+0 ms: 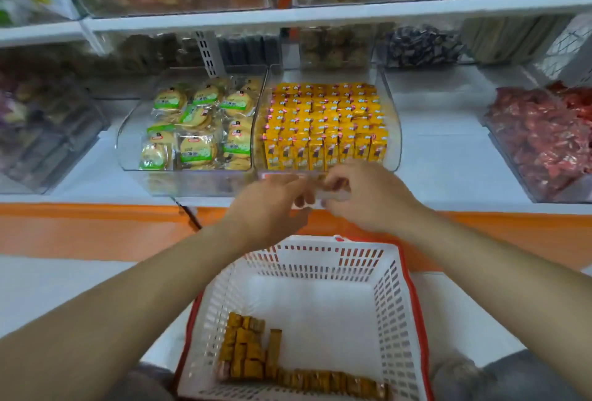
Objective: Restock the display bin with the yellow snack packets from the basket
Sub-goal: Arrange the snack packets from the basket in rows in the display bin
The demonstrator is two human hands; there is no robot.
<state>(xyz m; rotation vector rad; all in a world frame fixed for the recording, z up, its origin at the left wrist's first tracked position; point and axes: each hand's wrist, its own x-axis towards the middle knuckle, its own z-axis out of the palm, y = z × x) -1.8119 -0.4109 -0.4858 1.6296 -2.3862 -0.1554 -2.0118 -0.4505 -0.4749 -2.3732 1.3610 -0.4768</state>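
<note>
your two hands meet just in front of the display bin (392, 131), over the shelf's front edge and above the basket. your left hand (269, 205) reaches in from the left, back of the hand up, fingers curled inward. your right hand (368, 198) comes from the right, and its fingers also bend toward the left hand. the fingertips of both close around something small and pale, but that spot is blurred, so it's not possible to tell what it is or whether either hand really grips it.

the display bin is clear plastic with a curved front. it is packed with yellow snack packets (323, 118) standing upright in tight, even rows from front to back.

the basket (394, 320) is white slatted plastic with a red rim, and it sits below your forearms. leftover packets (253, 352) lie in its near left corner and in a line along its near wall.

left of the display bin, touching it, a second clear bin (128, 144) holds round crackers (195, 125) in green-labelled wrappers. far right, red wrapped sweets (541, 137) fill another bin.
</note>
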